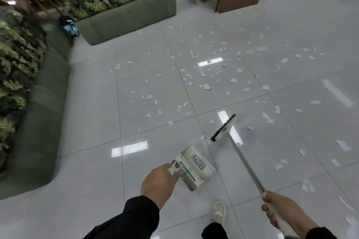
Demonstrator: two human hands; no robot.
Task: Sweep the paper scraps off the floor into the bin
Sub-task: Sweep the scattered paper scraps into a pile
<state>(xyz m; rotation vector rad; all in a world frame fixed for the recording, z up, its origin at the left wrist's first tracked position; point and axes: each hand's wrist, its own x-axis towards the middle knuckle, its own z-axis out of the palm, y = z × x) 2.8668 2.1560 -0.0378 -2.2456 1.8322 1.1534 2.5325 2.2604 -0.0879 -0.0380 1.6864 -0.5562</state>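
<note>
Lower centre of the frame: the white plastic dustpan (194,167) bears a printed label with a small green square at one end and dark lines of print beside it. The characters are too small and blurred to read. No other text, brand, number or sign is legible on any surface in view.

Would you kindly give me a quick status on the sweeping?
Left hand grips dustpan; right hand grips broom. Paper scraps scattered across floor, none in pan. Sofa borders far side.
</note>
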